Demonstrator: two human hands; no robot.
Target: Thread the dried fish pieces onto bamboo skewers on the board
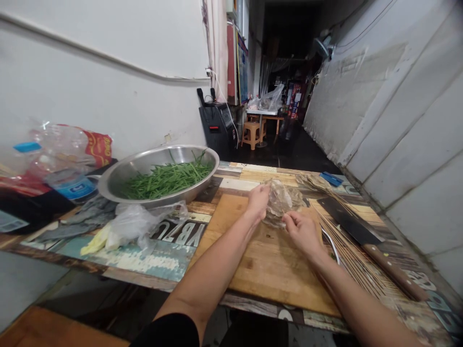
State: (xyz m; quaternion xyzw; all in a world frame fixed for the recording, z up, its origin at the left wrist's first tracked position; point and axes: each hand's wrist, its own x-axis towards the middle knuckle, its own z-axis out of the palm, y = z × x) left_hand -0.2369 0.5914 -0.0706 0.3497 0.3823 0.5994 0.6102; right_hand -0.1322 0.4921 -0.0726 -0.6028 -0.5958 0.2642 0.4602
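Observation:
Above the far part of a wooden cutting board (253, 270), my left hand (258, 200) grips the left edge of a thin, crinkled, translucent tan sheet (280, 195). My right hand (298, 229) is closed in a pinch at the lower right of that sheet. Something thin and pale, perhaps a skewer tip, shows at its fingertips, but I cannot make it out. Several bamboo skewers (347, 250) lie right of the board, beside a cleaver (350, 221) with a brown wooden handle. More tan sheets (314, 182) lie beyond, with skewers against them.
On the left stands a steel bowl (108, 185) of cut green stalks (166, 178). A clear plastic bag (133, 224) lies before it, and a plastic bottle (72, 183) is farther left. A white rim (333, 246) shows under my right forearm. A blue object (331, 179) lies far right.

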